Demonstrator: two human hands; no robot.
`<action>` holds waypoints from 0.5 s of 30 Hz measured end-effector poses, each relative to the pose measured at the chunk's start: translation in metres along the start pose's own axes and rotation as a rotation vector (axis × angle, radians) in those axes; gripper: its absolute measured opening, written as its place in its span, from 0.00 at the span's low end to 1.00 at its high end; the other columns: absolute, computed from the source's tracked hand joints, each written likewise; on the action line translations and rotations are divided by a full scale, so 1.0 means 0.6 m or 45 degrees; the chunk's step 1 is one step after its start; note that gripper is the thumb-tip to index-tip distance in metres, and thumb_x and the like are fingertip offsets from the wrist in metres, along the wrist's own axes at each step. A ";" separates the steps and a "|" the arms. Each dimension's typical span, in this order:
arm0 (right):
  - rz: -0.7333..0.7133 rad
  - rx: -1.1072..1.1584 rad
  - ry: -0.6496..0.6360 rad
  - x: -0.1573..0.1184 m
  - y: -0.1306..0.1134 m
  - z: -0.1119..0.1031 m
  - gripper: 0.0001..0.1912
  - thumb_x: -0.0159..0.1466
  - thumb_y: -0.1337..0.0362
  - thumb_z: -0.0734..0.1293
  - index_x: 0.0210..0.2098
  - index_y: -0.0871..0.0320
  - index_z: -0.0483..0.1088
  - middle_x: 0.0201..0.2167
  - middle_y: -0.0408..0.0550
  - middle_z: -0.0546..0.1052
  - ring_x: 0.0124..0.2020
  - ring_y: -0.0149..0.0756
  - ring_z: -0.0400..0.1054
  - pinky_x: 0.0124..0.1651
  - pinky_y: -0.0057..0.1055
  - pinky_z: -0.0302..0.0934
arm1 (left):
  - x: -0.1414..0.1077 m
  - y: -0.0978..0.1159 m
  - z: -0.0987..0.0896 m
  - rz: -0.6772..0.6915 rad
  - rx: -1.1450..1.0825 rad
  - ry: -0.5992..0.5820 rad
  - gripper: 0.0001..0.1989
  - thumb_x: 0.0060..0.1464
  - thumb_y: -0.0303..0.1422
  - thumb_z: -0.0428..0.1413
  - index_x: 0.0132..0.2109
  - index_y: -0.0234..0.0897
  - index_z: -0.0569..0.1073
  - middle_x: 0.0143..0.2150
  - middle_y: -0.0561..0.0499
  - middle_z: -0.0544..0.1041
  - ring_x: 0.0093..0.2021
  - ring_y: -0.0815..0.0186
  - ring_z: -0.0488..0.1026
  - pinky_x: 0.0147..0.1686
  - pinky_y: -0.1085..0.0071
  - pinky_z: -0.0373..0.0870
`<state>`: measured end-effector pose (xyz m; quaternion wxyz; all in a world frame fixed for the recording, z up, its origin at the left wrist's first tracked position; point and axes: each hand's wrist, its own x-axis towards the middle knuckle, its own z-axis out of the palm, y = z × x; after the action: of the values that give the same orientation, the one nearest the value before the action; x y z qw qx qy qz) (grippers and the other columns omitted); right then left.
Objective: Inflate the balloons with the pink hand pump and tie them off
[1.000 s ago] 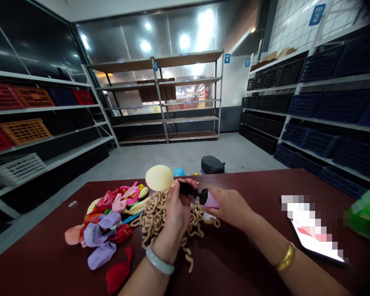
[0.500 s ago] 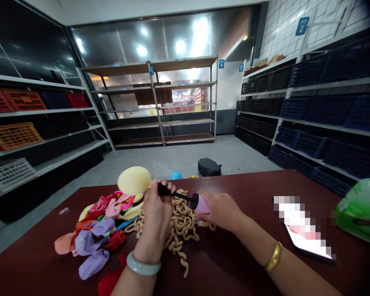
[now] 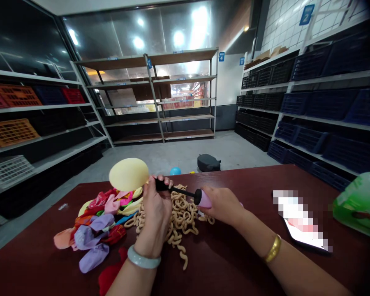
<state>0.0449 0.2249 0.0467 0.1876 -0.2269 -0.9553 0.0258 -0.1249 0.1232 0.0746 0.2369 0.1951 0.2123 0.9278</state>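
Observation:
A hand pump, black at one end with a thin rod and a lilac body (image 3: 206, 200), lies across between my hands. My left hand (image 3: 157, 205) is wrapped round its black end and the neck of a pale yellow inflated balloon (image 3: 128, 174). My right hand (image 3: 223, 205) grips the lilac body. Beneath and behind my left hand is a heap of tan twisted cord-like pieces (image 3: 188, 218). Left of it lies a pile of limp, colourful balloons (image 3: 94, 230).
On the dark red table (image 3: 234, 263), a phone (image 3: 302, 226) and a green bag (image 3: 360, 205) lie to the right. Beyond stand shelves with crates (image 3: 14, 132); a dark bag (image 3: 209, 163) and a blue ball (image 3: 175, 170) are on the floor.
The yellow balloon looks larger and extends further left. My right hand has shifted slightly right with the lilac body, and the view has tilted a little.

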 end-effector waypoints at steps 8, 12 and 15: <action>0.027 0.062 0.048 -0.003 -0.034 -0.002 0.19 0.60 0.50 0.64 0.43 0.55 0.63 0.36 0.48 0.77 0.33 0.42 0.72 0.29 0.31 0.51 | -0.069 -0.064 0.026 -0.224 0.051 -0.071 0.08 0.55 0.34 0.57 0.34 0.37 0.65 0.30 0.53 0.65 0.29 0.70 0.65 0.32 0.71 0.66; 0.034 0.122 0.024 -0.002 -0.041 -0.004 0.20 0.59 0.49 0.65 0.44 0.55 0.63 0.36 0.48 0.77 0.34 0.42 0.72 0.30 0.31 0.51 | -0.062 -0.052 0.027 -0.184 0.096 -0.036 0.09 0.55 0.33 0.57 0.33 0.37 0.64 0.29 0.54 0.65 0.27 0.70 0.65 0.30 0.70 0.66; 0.032 0.122 -0.017 0.000 -0.036 -0.003 0.19 0.59 0.48 0.64 0.43 0.54 0.64 0.37 0.47 0.77 0.36 0.42 0.72 0.31 0.30 0.51 | -0.033 -0.025 0.016 -0.117 0.115 -0.004 0.09 0.54 0.32 0.58 0.32 0.37 0.64 0.29 0.54 0.66 0.27 0.70 0.66 0.28 0.70 0.65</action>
<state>0.0364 0.2057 0.0516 0.1916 -0.2295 -0.9513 0.0753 -0.0995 0.1276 0.0702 0.2703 0.1973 0.2624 0.9051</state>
